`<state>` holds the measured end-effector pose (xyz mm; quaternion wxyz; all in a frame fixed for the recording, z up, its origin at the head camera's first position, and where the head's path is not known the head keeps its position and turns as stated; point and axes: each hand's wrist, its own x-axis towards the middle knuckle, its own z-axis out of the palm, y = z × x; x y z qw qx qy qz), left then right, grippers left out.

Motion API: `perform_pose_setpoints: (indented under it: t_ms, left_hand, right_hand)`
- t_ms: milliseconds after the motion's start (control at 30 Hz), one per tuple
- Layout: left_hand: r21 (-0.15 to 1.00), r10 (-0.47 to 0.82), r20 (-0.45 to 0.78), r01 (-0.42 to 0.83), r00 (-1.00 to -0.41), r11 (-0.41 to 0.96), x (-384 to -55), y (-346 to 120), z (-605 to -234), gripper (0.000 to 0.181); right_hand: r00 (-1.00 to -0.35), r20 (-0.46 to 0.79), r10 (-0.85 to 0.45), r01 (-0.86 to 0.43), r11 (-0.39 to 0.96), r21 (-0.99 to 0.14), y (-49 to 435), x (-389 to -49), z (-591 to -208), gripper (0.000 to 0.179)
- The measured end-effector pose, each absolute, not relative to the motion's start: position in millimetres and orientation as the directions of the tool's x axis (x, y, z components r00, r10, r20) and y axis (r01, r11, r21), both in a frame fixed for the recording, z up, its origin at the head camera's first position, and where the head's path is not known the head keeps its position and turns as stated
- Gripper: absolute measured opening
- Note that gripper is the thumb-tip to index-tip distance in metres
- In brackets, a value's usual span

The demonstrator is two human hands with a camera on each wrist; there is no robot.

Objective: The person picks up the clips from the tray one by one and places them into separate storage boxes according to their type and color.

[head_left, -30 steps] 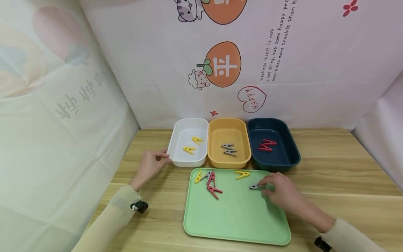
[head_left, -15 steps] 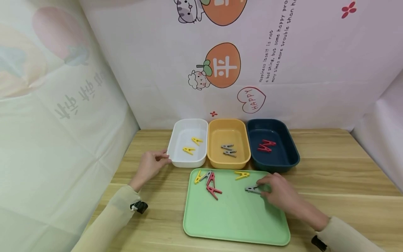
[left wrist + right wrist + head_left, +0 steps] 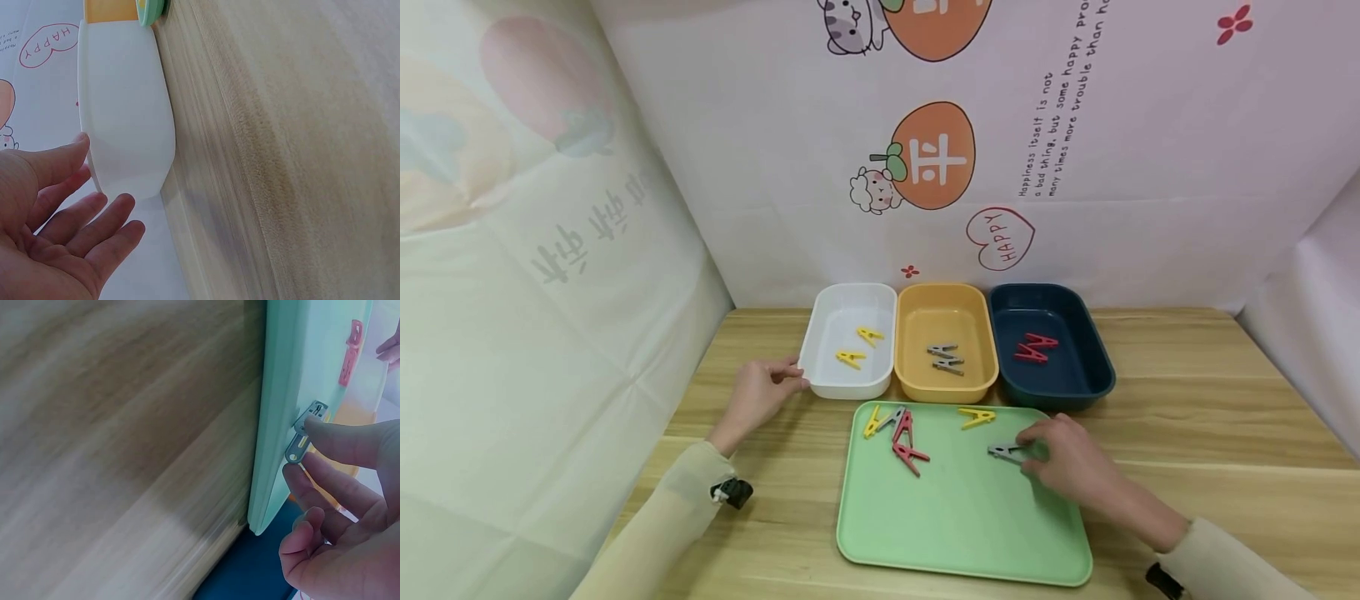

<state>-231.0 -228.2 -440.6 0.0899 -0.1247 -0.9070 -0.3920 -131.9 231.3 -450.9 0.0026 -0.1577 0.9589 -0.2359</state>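
At the left, my left hand (image 3: 760, 402) pinches the near left rim of the white bin (image 3: 820, 387) between thumb and forefinger; its other fingers are spread outside the wall in the left wrist view. Two yellow clothespins (image 3: 852, 358) lie in that bin. Over the right side of the green tray (image 3: 962, 517), my right hand (image 3: 1067, 458) pinches a grey clothespin (image 3: 303, 434) with thumb and fingertips. Left on the tray lie a yellow clothespin (image 3: 872, 422), a grey clothespin (image 3: 891, 418) and two red clothespins (image 3: 910, 456). Another yellow clothespin (image 3: 976, 417) lies near the far edge.
Beside the white bin stand a yellow bin (image 3: 943, 312) with two grey clothespins (image 3: 947, 364) and a dark blue bin (image 3: 1097, 367) with two red clothespins (image 3: 1032, 354). A printed cloth (image 3: 775, 167) hangs behind them. Wooden tabletop (image 3: 1210, 400) extends to the right.
The grey clothespin at my right hand has shifted slightly left and turned, its legs now showing apart. My left hand keeps its place on the white bin.
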Motion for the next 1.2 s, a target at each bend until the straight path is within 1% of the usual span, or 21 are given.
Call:
perform_pose_setpoints:
  t_ms: [200,467,633,800,900,1067,1200]
  left_hand:
    - [0.697,0.156,0.262,0.298,-0.952,0.653,-230.7,-227.8,-439.9,0.017]
    - [0.704,0.152,0.249,0.287,-0.956,0.65,-231.3,-229.5,-442.4,0.017]
    - [0.706,0.153,0.242,0.282,-0.958,0.65,-230.6,-228.7,-440.2,0.019]
    - [0.704,0.153,0.241,0.281,-0.958,0.652,-231.4,-228.1,-440.2,0.018]
    - [0.701,0.157,0.245,0.287,-0.957,0.653,-231.7,-228.7,-440.3,0.018]
    - [0.696,0.158,0.25,0.291,-0.955,0.656,-231.2,-229.0,-440.4,0.019]
    - [0.698,0.157,0.248,0.288,-0.956,0.656,-231.8,-228.7,-440.3,0.019]
  right_hand:
    - [-0.943,0.1,-0.318,-0.327,0.828,-0.456,236.7,-129.7,-452.8,0.03]
    - [-0.943,0.111,-0.313,-0.329,0.832,-0.446,240.8,-128.9,-455.6,0.032]
    - [-0.95,0.097,-0.296,-0.308,0.842,-0.443,241.2,-129.1,-456.7,0.035]
    - [-0.949,0.095,-0.3,-0.31,0.836,-0.452,243.0,-130.2,-457.9,0.034]
    - [-0.954,0.081,-0.287,-0.29,0.824,-0.487,243.5,-130.7,-457.1,0.035]
    - [-0.972,0.031,-0.232,-0.209,0.802,-0.56,243.8,-131.7,-453.3,0.039]
    - [-0.976,0.04,-0.212,-0.194,0.784,-0.59,242.7,-129.9,-449.3,0.039]
